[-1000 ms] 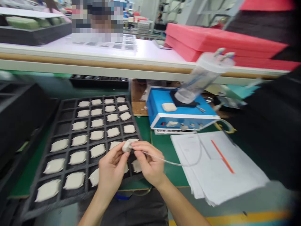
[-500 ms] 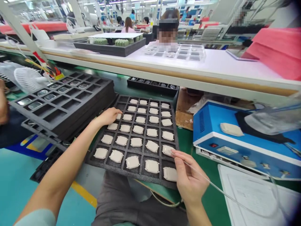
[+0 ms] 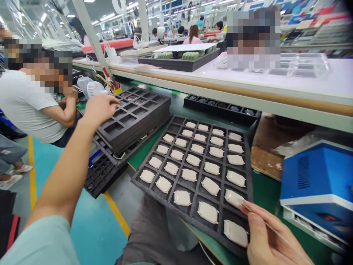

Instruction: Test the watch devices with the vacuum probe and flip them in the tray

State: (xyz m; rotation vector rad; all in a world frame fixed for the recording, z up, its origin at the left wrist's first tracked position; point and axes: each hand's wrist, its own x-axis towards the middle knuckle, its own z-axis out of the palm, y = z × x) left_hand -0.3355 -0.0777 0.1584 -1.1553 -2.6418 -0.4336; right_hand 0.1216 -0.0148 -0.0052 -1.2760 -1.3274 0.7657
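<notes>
My left hand (image 3: 100, 109) reaches over the stacked black foam tray (image 3: 121, 136) at left. Its fingers are curled together at a compartment near some clear, lens-like pieces (image 3: 131, 98); whatever is between the fingertips is hidden. My right hand (image 3: 271, 235) pinches a thin pale tube (image 3: 284, 241) that trails off to the lower right. Its fingertips are at a beige, rounded-square part (image 3: 234, 198) near the front right of another foam tray (image 3: 172, 191). Beige parts fill most compartments there; a few at the far left are bare.
A blue machine (image 3: 317, 184) stands at right. A long black tray of dark round pieces (image 3: 220, 104) sits below the white shelf (image 3: 193, 86). A small white fan (image 3: 95, 89) is beyond the left stack. A person in a white shirt (image 3: 30, 103) sits at far left.
My left hand has left the beige-part tray and moved over to the clear-piece tray. The view has swung left. My right hand still holds the tube by the same beige part.
</notes>
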